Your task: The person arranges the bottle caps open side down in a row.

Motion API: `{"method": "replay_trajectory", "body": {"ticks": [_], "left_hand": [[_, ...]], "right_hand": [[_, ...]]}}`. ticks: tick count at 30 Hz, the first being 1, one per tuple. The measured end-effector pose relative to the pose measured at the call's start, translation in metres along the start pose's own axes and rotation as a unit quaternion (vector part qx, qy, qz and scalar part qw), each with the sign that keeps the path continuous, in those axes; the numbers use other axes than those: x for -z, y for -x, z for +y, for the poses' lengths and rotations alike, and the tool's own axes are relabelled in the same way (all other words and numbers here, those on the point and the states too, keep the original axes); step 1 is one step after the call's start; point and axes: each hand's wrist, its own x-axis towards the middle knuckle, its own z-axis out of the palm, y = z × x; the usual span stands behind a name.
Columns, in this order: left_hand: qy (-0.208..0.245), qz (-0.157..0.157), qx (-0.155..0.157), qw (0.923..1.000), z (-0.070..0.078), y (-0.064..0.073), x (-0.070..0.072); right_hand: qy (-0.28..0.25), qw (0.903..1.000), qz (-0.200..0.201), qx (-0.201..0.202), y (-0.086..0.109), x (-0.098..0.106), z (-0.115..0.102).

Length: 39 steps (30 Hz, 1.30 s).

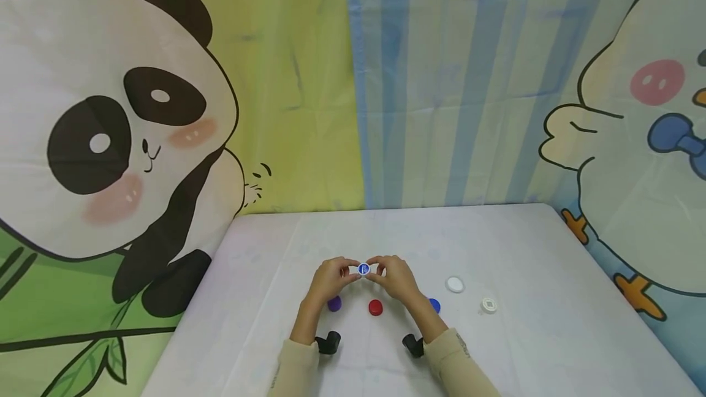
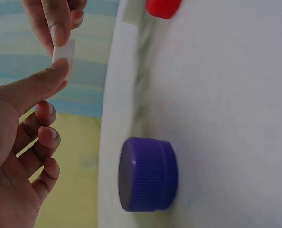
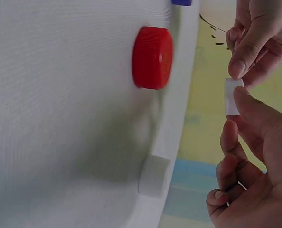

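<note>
Up over the table, a small white bottle cap (image 1: 363, 269) with a blue printed top is held between both hands. My left hand (image 1: 331, 277) pinches its left side with thumb and finger. On the opposite side, my right hand (image 1: 394, 277) pinches it the same way. Seen edge-on in the left wrist view, the white cap (image 2: 65, 54) shows a plain side, and the remaining left fingers are loosely bent. A red cap (image 1: 375, 307) lies on the table nearer than the hands. A purple cap (image 1: 334, 304) sits beside the left wrist.
Partly behind the right forearm is a blue cap (image 1: 435, 305). Farther right lie a round white cap (image 1: 455, 285) and a white cap with a square mark (image 1: 488, 306). Another white cap (image 3: 154, 175) appears in the right wrist view. Printed curtains (image 1: 298, 78) border the white table (image 1: 265, 287).
</note>
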Motion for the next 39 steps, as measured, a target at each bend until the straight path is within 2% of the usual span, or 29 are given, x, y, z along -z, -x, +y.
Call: {"method": "replay_trajectory", "body": {"ticks": [3,8,10,15,23,30,35,39], "left_hand": [[-0.027,-0.012,0.017,0.9994,-0.004,0.000,-0.004],[-0.061,-0.030,0.023,0.9974,-0.009,0.001,-0.008],[-0.069,-0.033,0.029,0.9967,-0.011,0.001,-0.010],[-0.078,-0.027,0.039,0.9958,-0.013,0.001,-0.014],[-0.083,-0.035,0.042,0.9951,-0.015,0.003,-0.020],[-0.150,-0.008,0.035,0.9880,-0.002,-0.004,-0.012],[-0.135,0.021,0.014,0.9905,0.017,-0.015,-0.007],[-0.133,0.031,-0.025,0.9903,0.028,-0.024,-0.012]], "right_hand": [[0.032,0.9994,-0.012,0.000,-0.003,-0.007,0.002],[0.045,0.9985,-0.031,-0.007,-0.007,-0.016,0.003],[0.050,0.9982,-0.032,0.003,-0.008,-0.019,0.004],[0.070,0.9966,-0.030,0.033,-0.013,-0.027,0.008],[0.086,0.9946,-0.054,0.023,-0.013,-0.031,0.012],[0.099,0.9925,-0.051,0.050,-0.016,-0.014,0.016],[0.076,0.9967,-0.007,0.026,-0.016,0.011,0.019],[0.064,0.9978,0.018,0.007,-0.014,0.029,0.025]]}}
